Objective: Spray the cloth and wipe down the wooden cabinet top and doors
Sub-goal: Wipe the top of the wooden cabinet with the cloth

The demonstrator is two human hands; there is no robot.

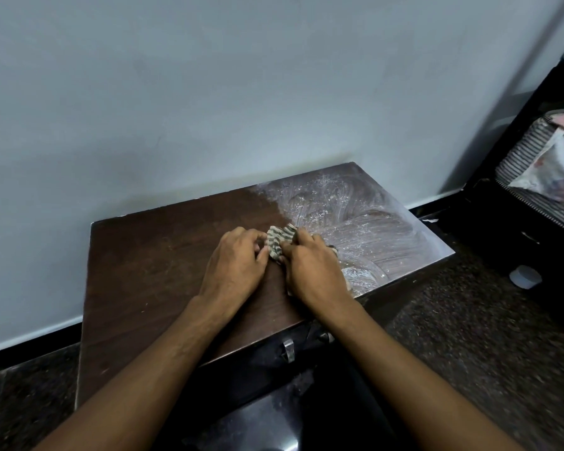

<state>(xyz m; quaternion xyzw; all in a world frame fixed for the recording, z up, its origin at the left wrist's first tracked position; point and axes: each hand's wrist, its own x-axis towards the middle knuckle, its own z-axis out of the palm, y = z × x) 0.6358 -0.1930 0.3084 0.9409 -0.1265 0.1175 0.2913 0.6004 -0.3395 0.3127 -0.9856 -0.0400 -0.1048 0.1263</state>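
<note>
Against the pale wall, seen from the head camera, stands the wooden cabinet (pixel 163 271), its dark brown top filling the middle of the view. On the right part of the top lies a film of wet streaks (pixel 355 219), whitish and glistening, drawn in curved, fan-like strokes that reach the right and back edges; the left part is dry, matte and faintly speckled. The cloth (pixel 279 244) sits bunched on the top near its middle, right at the border between dry and wet wood. It is small and crumpled, cream with dark stripes, and only its upper folds show between the two hands. The left hand (pixel 236 266) rests on the dry wood with its fingers (pixel 256 237) curled onto the cloth's left edge. The right hand (pixel 313 268) covers the rest of the cloth, its fingers (pixel 302 237) bent and pinching the folds. On the cabinet's front, below the forearms, a metal handle (pixel 288 349) shows dimly. At the right edge a dark rack (pixel 515 151) holds striped and patterned fabric, and a small round pale object (pixel 525 277) lies on the speckled floor (pixel 469 336).
</note>
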